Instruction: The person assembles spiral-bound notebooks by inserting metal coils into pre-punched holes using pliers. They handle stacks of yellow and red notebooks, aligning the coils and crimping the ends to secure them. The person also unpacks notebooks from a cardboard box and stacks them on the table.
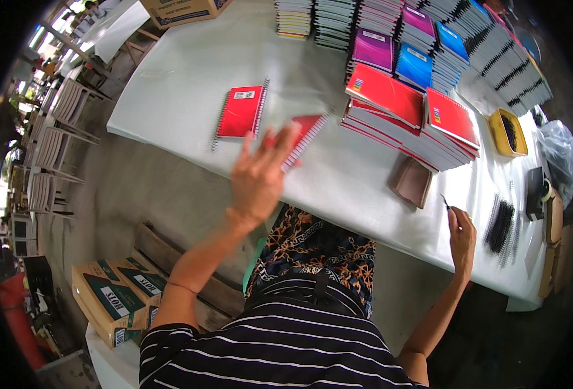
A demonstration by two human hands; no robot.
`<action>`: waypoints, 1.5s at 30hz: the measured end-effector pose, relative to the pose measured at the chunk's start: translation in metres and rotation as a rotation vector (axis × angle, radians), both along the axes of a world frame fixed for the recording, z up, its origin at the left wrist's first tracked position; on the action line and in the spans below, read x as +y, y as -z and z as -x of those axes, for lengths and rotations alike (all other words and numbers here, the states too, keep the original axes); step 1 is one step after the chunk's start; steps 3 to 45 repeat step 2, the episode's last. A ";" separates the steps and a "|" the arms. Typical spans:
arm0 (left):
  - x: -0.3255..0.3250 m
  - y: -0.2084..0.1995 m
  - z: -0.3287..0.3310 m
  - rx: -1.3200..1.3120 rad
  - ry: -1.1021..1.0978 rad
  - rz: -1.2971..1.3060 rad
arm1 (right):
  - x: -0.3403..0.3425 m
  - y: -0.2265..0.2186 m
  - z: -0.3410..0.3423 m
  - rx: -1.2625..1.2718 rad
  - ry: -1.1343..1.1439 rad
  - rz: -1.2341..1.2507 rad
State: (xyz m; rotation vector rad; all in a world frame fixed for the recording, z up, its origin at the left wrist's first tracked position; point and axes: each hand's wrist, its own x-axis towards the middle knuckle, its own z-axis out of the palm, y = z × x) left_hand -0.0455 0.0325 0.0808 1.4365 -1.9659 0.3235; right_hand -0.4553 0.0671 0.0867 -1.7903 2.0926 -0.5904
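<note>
Near the front edge of the white table (189,97), a red spiral notebook (307,135) lies tilted, its wire spine running along its right side from the upper right down toward the lower left. The left hand (258,175) hangs just over its lower left part, blurred, fingers spread wide and holding nothing; its fingertips overlap the cover, though contact cannot be told through the blur. The notebook lies up and to the right of the palm, so this hand is much the nearer one. The forearm rises from the lower edge, wrist slightly bent, palm facing down and away.

Just beside it to the left, a second red notebook (241,111) lies flat and apart, its spiral also on the right side.

Well apart, by the table's near right edge, the right hand (461,235) is pinched closed on a thin dark tool (445,201), whose tip points up. A bundle of black wire spirals (500,225) lies just right of it, and a brown cover (412,182) lies up and to its left. Behind that stand low stacks of red notebooks (411,117), with purple and blue stacks (400,48) further back, and a yellow tray (508,133) toward the right edge.
</note>
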 end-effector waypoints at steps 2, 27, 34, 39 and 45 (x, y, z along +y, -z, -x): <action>-0.015 -0.005 -0.039 0.002 -0.121 0.028 | -0.006 0.003 0.004 0.117 0.013 -0.002; -0.015 -0.005 -0.039 0.002 -0.121 0.028 | -0.006 0.003 0.004 0.117 0.013 -0.002; -0.015 -0.005 -0.039 0.002 -0.121 0.028 | -0.006 0.003 0.004 0.117 0.013 -0.002; -0.015 -0.005 -0.039 0.002 -0.121 0.028 | -0.006 0.003 0.004 0.117 0.013 -0.002; -0.015 -0.005 -0.039 0.002 -0.121 0.028 | -0.006 0.003 0.004 0.117 0.013 -0.002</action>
